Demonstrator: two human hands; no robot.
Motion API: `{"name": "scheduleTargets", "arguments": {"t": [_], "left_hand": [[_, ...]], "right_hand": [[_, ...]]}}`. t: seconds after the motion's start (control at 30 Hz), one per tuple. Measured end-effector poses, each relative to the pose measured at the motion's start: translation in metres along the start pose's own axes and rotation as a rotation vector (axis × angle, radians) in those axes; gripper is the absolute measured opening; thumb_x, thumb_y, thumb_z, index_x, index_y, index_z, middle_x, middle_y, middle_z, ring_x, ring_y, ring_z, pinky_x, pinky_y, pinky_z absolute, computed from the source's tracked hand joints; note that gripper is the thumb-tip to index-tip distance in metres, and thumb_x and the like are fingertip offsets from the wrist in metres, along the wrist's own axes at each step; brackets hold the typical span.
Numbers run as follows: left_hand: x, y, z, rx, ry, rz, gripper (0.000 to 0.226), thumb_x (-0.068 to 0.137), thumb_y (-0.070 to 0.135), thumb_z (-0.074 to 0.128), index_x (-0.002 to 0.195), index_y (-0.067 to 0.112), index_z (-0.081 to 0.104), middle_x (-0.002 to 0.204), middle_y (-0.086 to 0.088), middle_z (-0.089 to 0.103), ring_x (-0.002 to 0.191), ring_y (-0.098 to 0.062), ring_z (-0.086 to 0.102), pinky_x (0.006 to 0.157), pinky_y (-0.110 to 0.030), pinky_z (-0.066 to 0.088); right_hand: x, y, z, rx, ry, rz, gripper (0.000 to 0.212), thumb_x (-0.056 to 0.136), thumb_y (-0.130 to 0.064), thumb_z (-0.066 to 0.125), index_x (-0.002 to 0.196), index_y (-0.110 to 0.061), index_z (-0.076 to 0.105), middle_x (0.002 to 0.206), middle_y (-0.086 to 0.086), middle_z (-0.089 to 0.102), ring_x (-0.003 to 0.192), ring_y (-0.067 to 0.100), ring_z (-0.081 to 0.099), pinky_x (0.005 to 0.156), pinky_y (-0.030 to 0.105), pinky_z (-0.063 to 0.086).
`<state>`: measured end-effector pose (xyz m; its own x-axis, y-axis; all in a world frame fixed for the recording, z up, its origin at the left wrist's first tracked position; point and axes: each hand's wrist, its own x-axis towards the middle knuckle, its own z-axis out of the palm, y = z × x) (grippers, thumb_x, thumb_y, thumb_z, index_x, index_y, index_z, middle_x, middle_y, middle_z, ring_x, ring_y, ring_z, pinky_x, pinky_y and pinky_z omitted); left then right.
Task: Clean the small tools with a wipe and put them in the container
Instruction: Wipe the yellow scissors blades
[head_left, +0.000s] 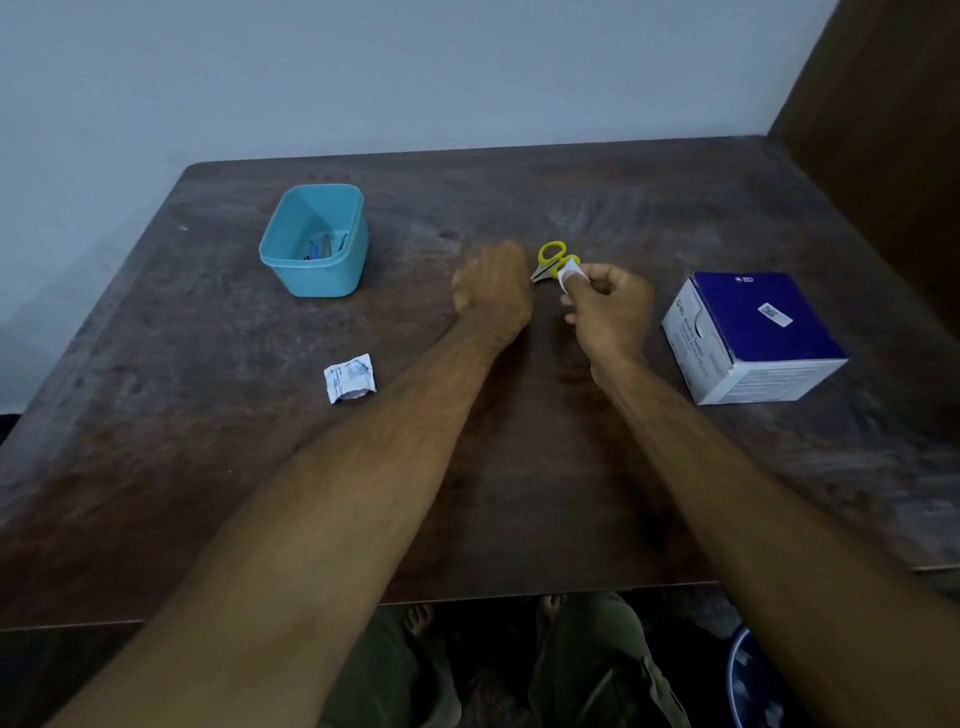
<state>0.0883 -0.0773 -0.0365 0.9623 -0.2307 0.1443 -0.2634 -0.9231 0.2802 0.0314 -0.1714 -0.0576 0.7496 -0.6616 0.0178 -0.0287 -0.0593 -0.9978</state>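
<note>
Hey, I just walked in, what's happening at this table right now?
A person is cleaning a small pair of yellow-handled scissors over a dark wooden table. The left hand holds the scissors at the blade end, while the right hand pinches a white wipe against a handle. A blue container to the left already has a few small tools in it. A torn wipe wrapper lies nearer the person, and a box of alcohol swabs sits on the right.
</note>
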Motion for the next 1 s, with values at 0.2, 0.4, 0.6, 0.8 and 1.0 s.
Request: {"name": "scheduleTargets", "arguments": {"t": [0.2,0.4,0.6,0.8,1.0], "left_hand": [[0.002,-0.026,-0.004,-0.192,-0.016,-0.047,0.020,0.091,0.032,0.058,0.101,0.016,0.065,0.110,-0.013,0.066,0.106,-0.033,0.061,0.082,-0.038,0.049],[0.004,-0.051,-0.039,-0.480,-0.052,0.056,0.009,0.086,0.020,0.070,0.079,0.014,0.069,0.076,-0.001,0.068,0.064,-0.006,0.059,0.063,-0.020,0.049],[-0.002,-0.060,-0.078,-0.776,-0.080,0.059,0.014,0.087,0.016,0.070,0.074,0.016,0.065,0.062,0.000,0.063,0.054,-0.007,0.059,0.058,-0.022,0.053],[-0.004,-0.061,-0.083,-0.854,-0.060,-0.031,0.018,0.086,0.019,0.071,0.087,0.002,0.070,0.061,0.002,0.065,0.056,-0.011,0.057,0.059,-0.023,0.052],[-0.011,-0.057,-0.082,-0.980,-0.051,-0.119,0.021,0.089,0.021,0.068,0.076,0.004,0.066,0.062,-0.006,0.057,0.051,-0.010,0.051,0.049,-0.017,0.048]], "right_hand": [[-0.006,-0.008,0.003,-0.010,-0.028,-0.154,0.015,0.085,-0.020,0.069,0.071,-0.026,0.068,0.062,-0.012,0.066,0.059,0.000,0.060,0.061,0.026,0.050],[-0.006,-0.026,0.014,-0.114,-0.151,-0.309,0.009,0.083,-0.029,0.072,0.082,-0.020,0.071,0.090,0.000,0.071,0.081,0.006,0.066,0.067,0.017,0.050],[-0.015,-0.033,0.023,-0.092,-0.329,-0.306,0.009,0.085,-0.017,0.068,0.078,-0.019,0.066,0.071,-0.001,0.068,0.065,0.010,0.062,0.062,0.030,0.049],[-0.030,-0.037,0.025,-0.062,-0.370,-0.340,0.019,0.090,-0.011,0.064,0.077,-0.024,0.060,0.065,-0.003,0.065,0.059,0.009,0.060,0.060,0.032,0.051],[-0.036,-0.038,0.024,-0.071,-0.334,-0.363,0.013,0.089,-0.010,0.065,0.080,-0.019,0.062,0.066,-0.003,0.066,0.060,0.011,0.062,0.060,0.032,0.052]]}}
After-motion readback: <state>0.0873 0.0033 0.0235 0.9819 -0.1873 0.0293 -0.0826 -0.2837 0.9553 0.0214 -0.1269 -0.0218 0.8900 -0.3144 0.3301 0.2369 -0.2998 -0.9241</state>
